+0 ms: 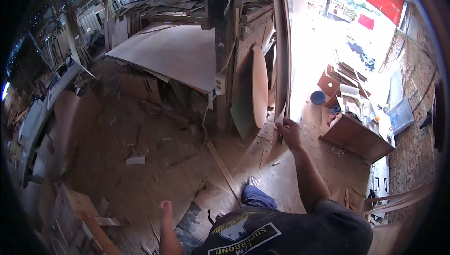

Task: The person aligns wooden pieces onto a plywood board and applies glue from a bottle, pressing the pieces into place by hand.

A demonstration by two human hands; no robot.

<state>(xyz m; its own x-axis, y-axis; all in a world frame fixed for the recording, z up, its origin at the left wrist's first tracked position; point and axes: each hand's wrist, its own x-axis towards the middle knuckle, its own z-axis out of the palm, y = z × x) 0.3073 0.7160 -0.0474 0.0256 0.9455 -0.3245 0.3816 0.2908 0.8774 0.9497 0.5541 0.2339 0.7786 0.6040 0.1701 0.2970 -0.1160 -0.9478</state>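
Straight out at your twelve o'clock, your right hand (289, 131) is closed on the near edge of a tall brown panel (281, 44), with a small pale piece (281, 115) showing just above the fingers; whether that piece is pinched too, you cannot tell. The panel stands upright, running away from the hand. Your left hand (165, 205), between nine and ten o'clock, has its fingers curled in, with nothing visible in it, nearest the littered floor (154, 180). Just left of the panel, an oval-edged board (259, 86) leans upright. A broad pale sheet (168, 53) lies at eleven; a blue round container (317, 97) and a brown cabinet (356, 135) sit around one.
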